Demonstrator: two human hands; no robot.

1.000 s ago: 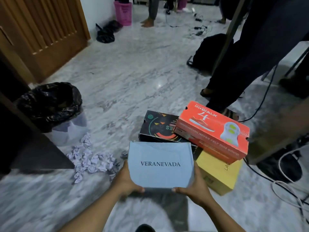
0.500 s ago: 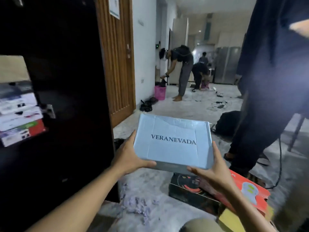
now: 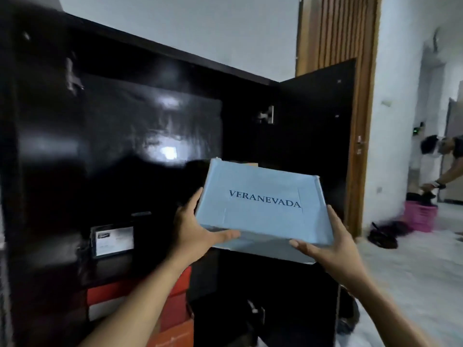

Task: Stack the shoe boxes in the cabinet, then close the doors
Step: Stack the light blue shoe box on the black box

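Note:
I hold a light blue shoe box [image 3: 263,206] printed VERANEVADA up in front of the open black cabinet [image 3: 120,136]. My left hand [image 3: 195,226] grips its left side with the thumb across the near edge. My right hand [image 3: 325,244] grips its right side, thumb underneath the near corner. Low in the cabinet, red and white shoe boxes [image 3: 107,299] are stacked, with a dark box [image 3: 112,240] bearing a white label on top. The cabinet's right door [image 3: 315,126] stands open behind the blue box.
A wooden door frame [image 3: 335,38] rises right of the cabinet. Farther right, a person [image 3: 443,156] bends over a pink basket [image 3: 421,216], and dark shoes [image 3: 383,236] lie on the marble floor [image 3: 400,276].
I have lifted the blue box from the pile on the floor and turned left with it, so it now hangs in front of the open cabinet. Both hands keep their grip.

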